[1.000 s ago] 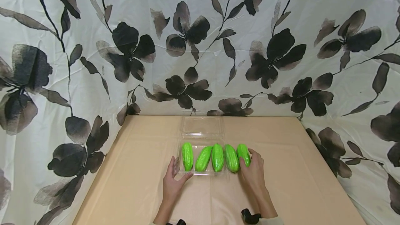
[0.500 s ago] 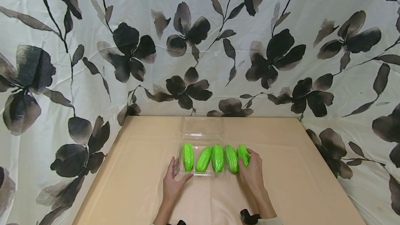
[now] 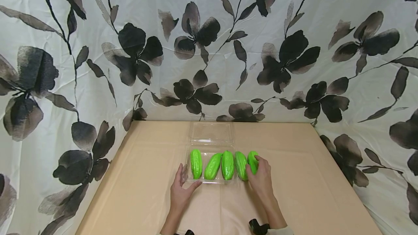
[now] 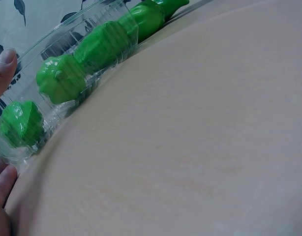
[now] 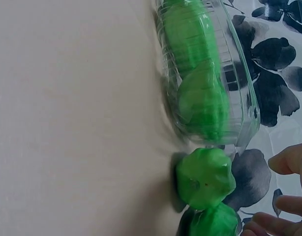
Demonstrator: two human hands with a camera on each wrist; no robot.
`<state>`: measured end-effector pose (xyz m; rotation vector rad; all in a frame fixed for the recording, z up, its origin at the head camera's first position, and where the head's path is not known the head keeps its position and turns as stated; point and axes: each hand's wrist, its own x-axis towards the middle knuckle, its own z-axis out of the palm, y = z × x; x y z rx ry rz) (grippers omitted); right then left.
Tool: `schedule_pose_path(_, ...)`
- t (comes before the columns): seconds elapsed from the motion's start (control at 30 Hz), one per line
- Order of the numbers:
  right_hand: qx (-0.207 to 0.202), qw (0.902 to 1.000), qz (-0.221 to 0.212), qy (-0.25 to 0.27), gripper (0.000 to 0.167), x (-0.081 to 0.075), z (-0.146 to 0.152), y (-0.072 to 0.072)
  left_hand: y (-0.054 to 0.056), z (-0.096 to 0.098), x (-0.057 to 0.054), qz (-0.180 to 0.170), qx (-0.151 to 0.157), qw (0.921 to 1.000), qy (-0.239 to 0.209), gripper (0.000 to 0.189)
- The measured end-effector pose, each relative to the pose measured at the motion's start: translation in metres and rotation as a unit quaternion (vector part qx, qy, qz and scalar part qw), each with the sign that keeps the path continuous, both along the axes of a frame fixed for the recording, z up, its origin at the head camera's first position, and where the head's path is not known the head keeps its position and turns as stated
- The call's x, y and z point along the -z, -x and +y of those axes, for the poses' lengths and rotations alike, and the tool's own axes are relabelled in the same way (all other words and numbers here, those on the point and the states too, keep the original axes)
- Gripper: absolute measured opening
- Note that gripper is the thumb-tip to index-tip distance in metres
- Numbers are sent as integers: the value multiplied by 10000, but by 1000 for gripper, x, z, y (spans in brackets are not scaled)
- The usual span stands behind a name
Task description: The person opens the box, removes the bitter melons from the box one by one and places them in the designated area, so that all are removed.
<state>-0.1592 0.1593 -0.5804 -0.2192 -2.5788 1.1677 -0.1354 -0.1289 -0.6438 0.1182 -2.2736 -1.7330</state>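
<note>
A clear plastic clamshell box (image 3: pixel 202 182) lies with its lid folded back. Three glossy, ridged green cucumbers (image 3: pixel 212 166) are inside. My left hand (image 3: pixel 180 193) holds the box's near left corner, thumb along the front rim and fingers at the left side; the left wrist view shows its thumb (image 4: pixel 3 71) by the rim. Just right of the box, on the table, stand a fourth cucumber (image 3: pixel 241 166) and a fifth cucumber (image 3: pixel 252 160), side by side. Over the fifth, my right hand (image 3: pixel 262 180) has its thumb and fingers spread, the fingers at its right side.
The beige-covered table (image 3: pixel 303 191) extends on both sides of the box. Behind it hangs a white curtain (image 3: pixel 241 61) with dark flowers. The transparent lid (image 3: pixel 211 132) lies toward the table's far edge. Dark wrist devices (image 3: pixel 259 226) are worn on both arms.
My right hand has shifted slightly left, and the fifth cucumber and the one beside it have slid a little toward the box. The left hand and the box have stayed put.
</note>
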Motion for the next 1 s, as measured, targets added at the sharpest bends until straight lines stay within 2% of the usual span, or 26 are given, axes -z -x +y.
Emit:
schedule_pose_path(0.57, -261, 9996, 117, 19, 52, -2, -12, 4, 2, 3, -1, 35, -73, 10000, -5, 103)
schedule_pose_path(0.8, -286, 9990, 317, -139, 50, 0, -17, 4, 2, 3, -1, 11, -86, 10000, -5, 104)
schedule_pose_path(1.0, -351, 9989, 285, -134, 51, -1, -19, 4, 2, 3, 1, 102, -89, 9999, 24, 103)
